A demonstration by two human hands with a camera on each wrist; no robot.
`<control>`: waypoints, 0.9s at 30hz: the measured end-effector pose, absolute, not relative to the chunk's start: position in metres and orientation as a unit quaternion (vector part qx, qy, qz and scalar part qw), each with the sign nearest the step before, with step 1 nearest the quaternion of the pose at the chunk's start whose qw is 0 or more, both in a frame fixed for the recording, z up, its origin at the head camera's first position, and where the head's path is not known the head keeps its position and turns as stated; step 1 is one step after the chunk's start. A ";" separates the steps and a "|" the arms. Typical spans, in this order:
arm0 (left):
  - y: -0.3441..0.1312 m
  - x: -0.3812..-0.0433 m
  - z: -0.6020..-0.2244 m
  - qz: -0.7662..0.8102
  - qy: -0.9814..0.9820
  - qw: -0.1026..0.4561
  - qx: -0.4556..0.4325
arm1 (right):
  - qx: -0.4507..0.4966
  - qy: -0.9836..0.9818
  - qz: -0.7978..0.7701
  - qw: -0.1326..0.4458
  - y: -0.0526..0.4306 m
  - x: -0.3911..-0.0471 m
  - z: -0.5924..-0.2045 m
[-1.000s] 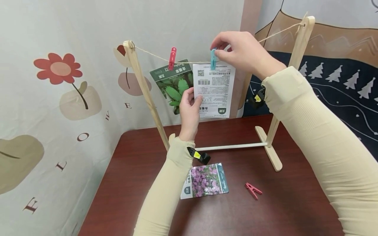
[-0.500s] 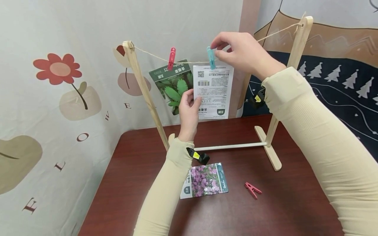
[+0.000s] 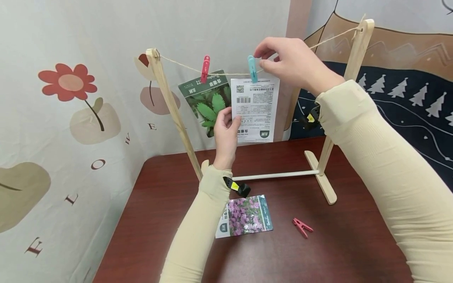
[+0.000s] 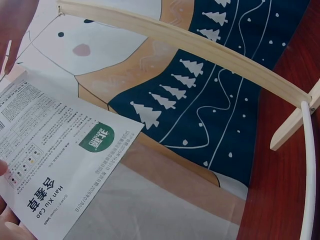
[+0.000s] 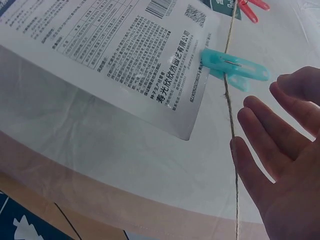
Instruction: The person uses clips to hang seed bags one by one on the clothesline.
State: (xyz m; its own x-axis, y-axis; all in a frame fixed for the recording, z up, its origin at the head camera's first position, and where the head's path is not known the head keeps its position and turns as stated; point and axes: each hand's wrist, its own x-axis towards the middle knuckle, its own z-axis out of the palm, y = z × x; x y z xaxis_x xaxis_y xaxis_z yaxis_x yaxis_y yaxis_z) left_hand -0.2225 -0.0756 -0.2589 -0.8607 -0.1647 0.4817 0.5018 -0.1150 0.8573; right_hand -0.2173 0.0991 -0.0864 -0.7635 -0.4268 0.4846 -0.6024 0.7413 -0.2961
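Note:
A white, text-covered seed packet (image 3: pixel 258 112) hangs from the twine (image 5: pixel 235 180), clipped near its top edge by a light blue clothespin (image 5: pixel 235 65). My left hand (image 3: pixel 226 135) pinches the packet's left edge, thumb in front. Just right of the clothespin is my right hand (image 3: pixel 291 61); in the right wrist view its fingers are loosely spread, apart from the pin, with nothing held. To the left, a red clothespin (image 3: pixel 205 70) holds a green-leaf seed packet (image 3: pixel 198 96) on the same twine, hanging tilted.
The twine runs between two wooden posts (image 3: pixel 173 110) joined low by a white rod (image 3: pixel 276 175). On the dark red table (image 3: pixel 159 220) lie a pink-flower seed packet (image 3: pixel 245 216), partly behind the left forearm, and a loose red clothespin (image 3: pixel 302 227). A printed cloth wall stands behind.
My right hand has let go of the blue clothespin, which now leans slightly left on the twine. The left hand keeps its pinch on the white seed packet.

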 end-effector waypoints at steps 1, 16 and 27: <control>-0.076 -0.223 -0.259 -0.735 -0.625 0.226 -0.135 | 0.283 -0.912 0.223 0.197 0.100 -0.217 -0.086; -0.087 -0.202 -0.252 -0.716 -0.650 0.225 -0.115 | 0.278 -0.908 0.225 0.217 0.106 -0.211 -0.086; -0.096 -0.197 -0.256 -0.568 -0.757 0.300 -0.117 | 0.275 -0.897 0.249 0.241 0.111 -0.204 -0.092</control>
